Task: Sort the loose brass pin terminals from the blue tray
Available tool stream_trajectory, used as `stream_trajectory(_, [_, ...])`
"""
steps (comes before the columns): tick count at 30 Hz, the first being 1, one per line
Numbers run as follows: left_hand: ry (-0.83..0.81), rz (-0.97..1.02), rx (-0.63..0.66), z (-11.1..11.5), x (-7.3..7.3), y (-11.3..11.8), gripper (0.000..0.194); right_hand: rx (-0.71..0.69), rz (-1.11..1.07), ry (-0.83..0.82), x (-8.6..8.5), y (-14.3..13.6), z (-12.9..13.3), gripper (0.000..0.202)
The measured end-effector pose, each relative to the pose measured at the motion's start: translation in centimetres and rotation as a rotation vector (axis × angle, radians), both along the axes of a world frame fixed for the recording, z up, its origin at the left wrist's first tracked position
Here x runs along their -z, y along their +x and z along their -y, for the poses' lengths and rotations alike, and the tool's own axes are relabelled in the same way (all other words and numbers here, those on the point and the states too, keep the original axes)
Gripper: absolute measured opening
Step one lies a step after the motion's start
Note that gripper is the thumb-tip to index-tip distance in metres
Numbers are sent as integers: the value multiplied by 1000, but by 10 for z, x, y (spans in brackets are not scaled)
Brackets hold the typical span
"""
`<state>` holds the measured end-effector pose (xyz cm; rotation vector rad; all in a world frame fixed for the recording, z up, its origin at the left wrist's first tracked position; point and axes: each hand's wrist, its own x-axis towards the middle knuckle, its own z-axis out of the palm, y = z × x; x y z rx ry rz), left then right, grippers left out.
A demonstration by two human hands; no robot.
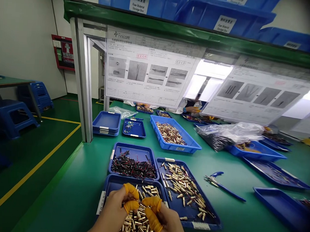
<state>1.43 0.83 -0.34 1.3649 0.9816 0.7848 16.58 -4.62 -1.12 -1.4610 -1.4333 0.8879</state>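
Observation:
My left hand (118, 204) and my right hand (164, 217) are close together over a blue tray (113, 185) of short brass tubes (139, 220). Orange finger cots cover the thumbs and fingertips. On each hand thumb and fingers are pinched together; whatever lies between them is too small or hidden to make out. Just beyond, another blue tray (150, 152) holds a heap of black and red wire pieces (133, 165). To the right, a third tray (201, 226) carries brass tubes with thin wires (183, 182).
Blue-handled pliers (225, 188) lie on the green table (232, 218). Farther back are a large blue bin (192, 146) of brass parts, stacked trays (106, 122), and a plastic bag (228, 134). A metal post (82, 78) stands left; a co-worker (192, 105) sits opposite.

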Motion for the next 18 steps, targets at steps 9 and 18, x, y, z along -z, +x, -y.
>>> stream_trajectory(9, [2,23,2,2,-6,1,8,-31,56,-5,-1,5,0,37])
stream_trajectory(18, [201,-174,61,3,3,-3,18,-40,179,-17,-7,6,-2,21])
